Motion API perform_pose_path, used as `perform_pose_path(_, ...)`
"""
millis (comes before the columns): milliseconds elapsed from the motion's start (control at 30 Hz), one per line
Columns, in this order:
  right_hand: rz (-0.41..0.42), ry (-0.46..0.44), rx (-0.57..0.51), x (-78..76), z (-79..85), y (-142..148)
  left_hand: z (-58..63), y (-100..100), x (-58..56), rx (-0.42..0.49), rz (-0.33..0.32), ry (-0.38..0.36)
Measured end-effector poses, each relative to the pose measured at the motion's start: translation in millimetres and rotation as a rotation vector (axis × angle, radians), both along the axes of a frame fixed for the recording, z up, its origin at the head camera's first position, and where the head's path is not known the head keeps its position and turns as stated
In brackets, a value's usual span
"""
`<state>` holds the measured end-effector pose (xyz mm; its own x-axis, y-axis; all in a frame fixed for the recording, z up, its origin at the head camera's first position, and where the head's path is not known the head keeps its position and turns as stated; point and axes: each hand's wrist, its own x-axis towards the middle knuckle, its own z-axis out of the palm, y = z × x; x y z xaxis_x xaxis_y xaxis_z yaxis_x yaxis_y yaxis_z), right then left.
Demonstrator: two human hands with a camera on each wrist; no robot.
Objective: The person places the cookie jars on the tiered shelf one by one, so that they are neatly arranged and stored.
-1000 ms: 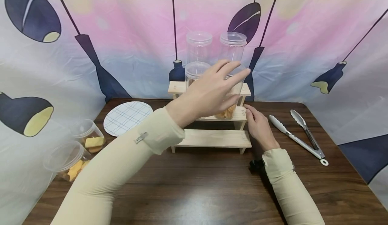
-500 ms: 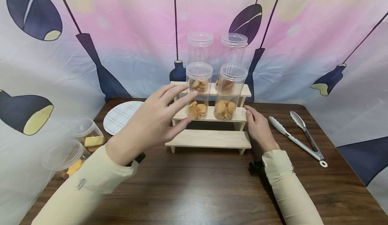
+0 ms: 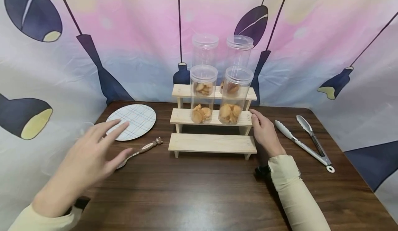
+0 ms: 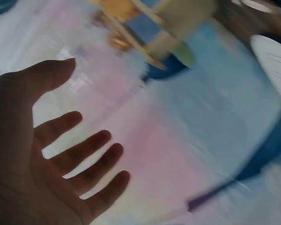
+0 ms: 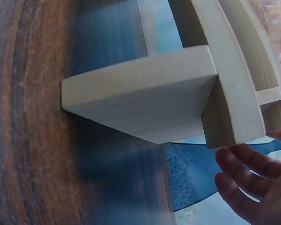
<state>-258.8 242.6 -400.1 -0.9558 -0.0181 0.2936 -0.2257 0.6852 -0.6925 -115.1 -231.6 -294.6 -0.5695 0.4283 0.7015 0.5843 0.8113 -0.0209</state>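
My left hand (image 3: pixel 88 155) is in the air at the left, its fingers spread and nothing held. It overlaps two clear jars, of which only a faint lid rim (image 3: pixel 87 124) shows. In the left wrist view the palm and the fingers (image 4: pixel 100 145) are bare. My right hand (image 3: pixel 265 134) holds the right end of the three-tier wooden stand (image 3: pixel 212 142) at its middle shelf. In the right wrist view, its curled fingertips (image 5: pixel 225 157) are right at a shelf end. Two clear lidded jars of cookies, one left (image 3: pixel 203 99) and one right (image 3: pixel 233 99), stand on the middle shelf.
Two more lidded jars, left (image 3: pixel 205 49) and right (image 3: pixel 238 53), stand on the top shelf. A checked round plate (image 3: pixel 141 120) lies at the left. Below it is a utensil (image 3: pixel 146 148) with a figured handle, its head partly covered. Metal tongs (image 3: pixel 306 148) lie spread at the right.
My left hand has moved from in front of the jars on the stand down to the left, uncovering jars, plate and utensil. The right hand has stayed at the stand.
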Motion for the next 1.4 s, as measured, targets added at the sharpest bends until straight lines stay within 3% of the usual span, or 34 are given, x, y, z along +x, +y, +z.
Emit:
perform_pose_path(200, 0.008, -0.003, -0.002, 1.4, -2.6, -4, -14.9, -49, 11.7, 0.052, 0.135, -0.004)
perform_pose_path(300, 0.006, 0.005, -0.004, 0.3, -0.4, -5, -20.2, -70, 17.7, 0.07, 0.236, -0.016)
perform_pose_path(500, 0.002, 0.012, -0.008, -2.4, 4.6, -3, -33.1, -97, 29.2, 0.108, 0.441, -0.133)
perform_pose_path(733, 0.002, 0.012, -0.011, -2.8, 4.6, -2, -51.7, -107, 30.3, 0.137, 0.435, -0.117)
perform_pose_path(933, -0.002, 0.01, -0.019, -1.6, 3.2, -2, -61.0, -109, 33.9, 0.151, 0.454, -0.216)
perform_pose_path(1100, -0.013, 0.02, -0.012, -2.2, 2.2, 0, -65.5, -110, 34.6, 0.123, 0.533, -0.336)
perform_pose_path(1400, -0.004, 0.009, -0.009, -2.1, 0.5, 2, -75.9, -117, 31.3, 0.083, 0.532, -0.407)
